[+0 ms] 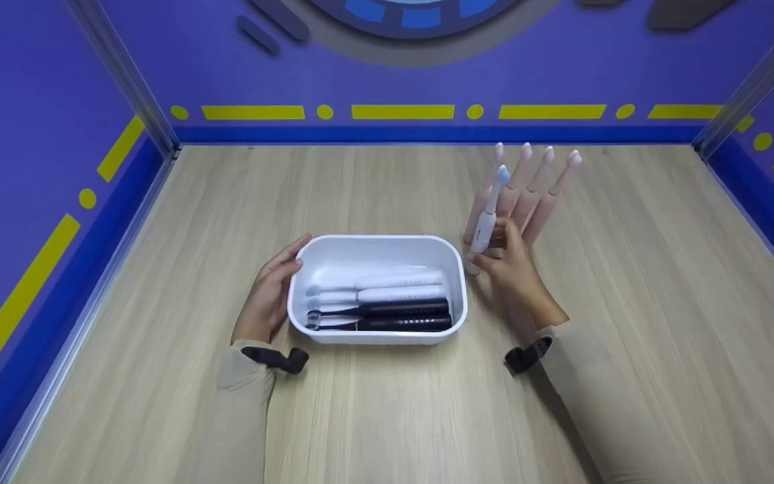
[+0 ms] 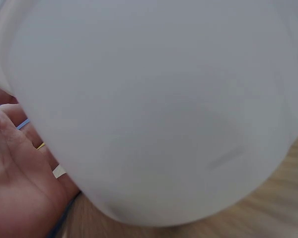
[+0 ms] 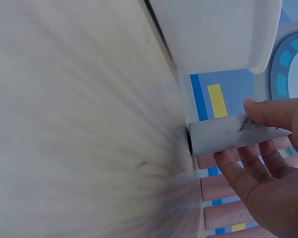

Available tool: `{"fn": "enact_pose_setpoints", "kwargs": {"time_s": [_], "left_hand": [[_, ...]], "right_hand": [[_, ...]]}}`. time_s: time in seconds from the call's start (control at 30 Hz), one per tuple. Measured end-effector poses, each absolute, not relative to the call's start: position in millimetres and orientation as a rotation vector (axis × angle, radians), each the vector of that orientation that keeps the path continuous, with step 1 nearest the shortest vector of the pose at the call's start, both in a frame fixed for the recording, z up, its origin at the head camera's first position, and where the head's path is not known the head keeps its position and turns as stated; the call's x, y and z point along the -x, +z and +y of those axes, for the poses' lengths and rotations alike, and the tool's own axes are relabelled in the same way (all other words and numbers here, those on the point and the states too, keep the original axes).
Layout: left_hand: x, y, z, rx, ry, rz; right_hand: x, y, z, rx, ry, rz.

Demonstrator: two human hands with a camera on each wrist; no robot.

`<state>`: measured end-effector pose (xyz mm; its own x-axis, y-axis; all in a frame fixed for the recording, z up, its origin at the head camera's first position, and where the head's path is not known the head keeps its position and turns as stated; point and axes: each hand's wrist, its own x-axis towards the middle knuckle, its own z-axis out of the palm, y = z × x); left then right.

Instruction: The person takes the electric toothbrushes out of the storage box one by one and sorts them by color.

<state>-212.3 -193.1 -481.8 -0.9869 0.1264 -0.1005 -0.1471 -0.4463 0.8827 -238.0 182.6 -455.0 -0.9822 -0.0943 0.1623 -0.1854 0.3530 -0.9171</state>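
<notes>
So, R hand pinches cylindrical wht toothbrush beside smooth, rounded-rect. bin.

You wear long, plain beige sleeves: the left sleeve shows soft creases below its cuff, and the right sleeve matches its colour. A black left wristband and a black right wristband circle your wrists, each bearing a small dark camera unit with rounded edges.
</notes>
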Motion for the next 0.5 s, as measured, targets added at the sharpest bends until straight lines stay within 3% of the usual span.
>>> {"fn": "enact_pose_setpoints", "kwargs": {"time_s": [0.5], "left_hand": [[213.2,-482.9,-193.6,0.029,2.520,1.594]], "right_hand": [[242.0,-462.8,185.4,-0.235,1.747,-2.526]]}}
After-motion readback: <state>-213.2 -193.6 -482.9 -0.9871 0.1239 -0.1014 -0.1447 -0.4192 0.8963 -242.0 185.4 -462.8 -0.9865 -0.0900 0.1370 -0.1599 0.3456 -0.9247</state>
